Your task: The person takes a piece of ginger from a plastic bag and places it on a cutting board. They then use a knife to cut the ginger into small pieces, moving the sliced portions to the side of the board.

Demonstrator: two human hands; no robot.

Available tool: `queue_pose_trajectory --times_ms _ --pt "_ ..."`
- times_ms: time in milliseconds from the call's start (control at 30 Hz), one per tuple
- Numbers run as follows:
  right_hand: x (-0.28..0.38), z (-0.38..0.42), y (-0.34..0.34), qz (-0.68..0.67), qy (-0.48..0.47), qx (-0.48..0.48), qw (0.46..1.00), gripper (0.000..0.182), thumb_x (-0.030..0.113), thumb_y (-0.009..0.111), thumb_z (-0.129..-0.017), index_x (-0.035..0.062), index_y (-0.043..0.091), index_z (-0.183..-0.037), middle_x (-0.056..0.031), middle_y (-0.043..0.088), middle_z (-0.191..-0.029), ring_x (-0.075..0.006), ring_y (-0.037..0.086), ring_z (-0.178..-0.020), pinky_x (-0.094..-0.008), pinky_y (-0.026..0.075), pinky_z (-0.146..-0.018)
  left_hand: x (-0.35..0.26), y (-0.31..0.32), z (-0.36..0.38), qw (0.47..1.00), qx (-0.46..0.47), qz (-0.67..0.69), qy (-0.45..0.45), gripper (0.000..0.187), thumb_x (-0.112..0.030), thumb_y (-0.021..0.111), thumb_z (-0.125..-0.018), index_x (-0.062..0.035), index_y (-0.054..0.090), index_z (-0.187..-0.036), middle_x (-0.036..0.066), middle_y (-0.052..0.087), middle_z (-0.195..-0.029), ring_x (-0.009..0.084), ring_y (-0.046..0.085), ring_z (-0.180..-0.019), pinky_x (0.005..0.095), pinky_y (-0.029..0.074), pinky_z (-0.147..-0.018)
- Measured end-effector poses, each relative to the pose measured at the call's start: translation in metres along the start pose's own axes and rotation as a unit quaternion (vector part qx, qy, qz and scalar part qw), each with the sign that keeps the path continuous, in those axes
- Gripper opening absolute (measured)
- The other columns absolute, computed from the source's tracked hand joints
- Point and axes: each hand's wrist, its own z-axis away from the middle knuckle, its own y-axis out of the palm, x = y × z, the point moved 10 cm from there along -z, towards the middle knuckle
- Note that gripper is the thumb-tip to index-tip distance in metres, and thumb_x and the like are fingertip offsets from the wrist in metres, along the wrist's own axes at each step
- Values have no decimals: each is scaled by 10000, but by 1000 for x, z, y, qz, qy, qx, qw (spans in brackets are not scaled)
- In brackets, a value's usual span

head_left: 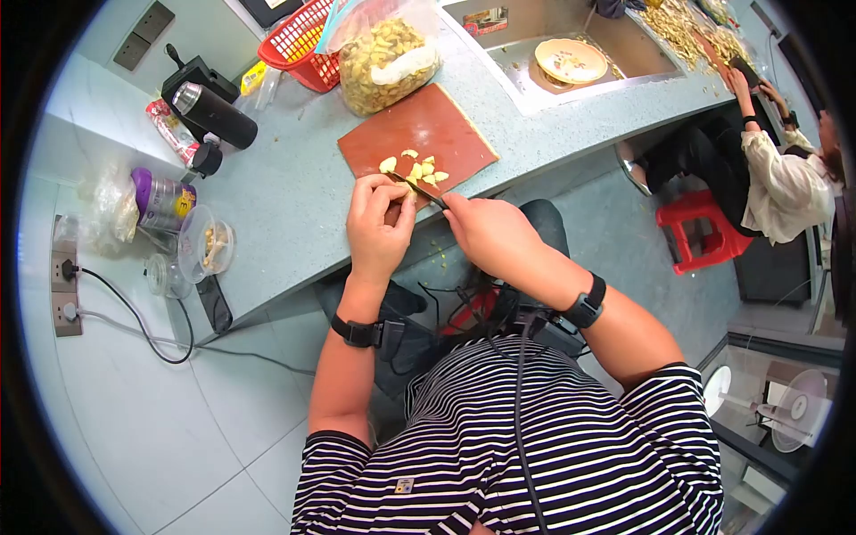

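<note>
A reddish-brown cutting board (401, 134) lies at the counter's front edge, with several pale yellow pieces (426, 169) near its front side. My left hand (379, 218) is closed in a pinch at the board's front edge; a small pale piece seems to be between its fingertips. My right hand (486, 227) is wrapped round the handle of a dark knife (419, 190). The blade points left over the board and reaches my left fingers. Behind the board stands a clear bag (383, 62) full of yellowish-brown pieces.
A red basket (308, 45), black bottle (214, 116) and plastic tub (205, 241) stand on the left. The sink (526, 89) holds a bowl (571, 61). At the right, a co-worker (776, 169) holds a knife near a red stool (700, 232).
</note>
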Motion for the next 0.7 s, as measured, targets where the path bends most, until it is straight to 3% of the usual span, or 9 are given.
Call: queue_pose_trajectory --times_ms 200,300,500,700 --pt "1 -1 -6 -12 -4 -13 1000 245 231 629 -1141 6 670 -1230 -218 762 -813 -464 767 -796 -599 599 -712 1 -4 -1 999 1 28 -35 141 33 836 -969 -10 757 -1077 106 670 -1214 185 712 -989 308 609 -791" --pt "-11 8 -2 -31 43 33 998 272 246 626 -1155 27 684 -1307 -258 776 -904 -493 759 -865 -623 583 -759 0 -4 0 1000 -9 11 -21 151 37 835 -957 -12 754 -1074 111 677 -1225 202 718 -1009 324 615 -805" --pt "-14 -6 1 -54 55 34 996 278 243 617 -1158 27 692 -1316 -278 767 -920 -516 749 -897 -635 576 -780 -9 -3 2 998 -4 -38 43 167 51 833 -939 -9 755 -1074 120 682 -1222 218 731 -1034 337 628 -827" --pt "-22 -4 8 -126 82 16 989 295 256 614 -1169 45 696 -1358 -294 769 -960 -524 745 -931 -621 575 -807 -1 -3 3 1000 -9 -13 -4 166 55 832 -942 -7 763 -1080 118 684 -1209 211 735 -996 330 625 -824"
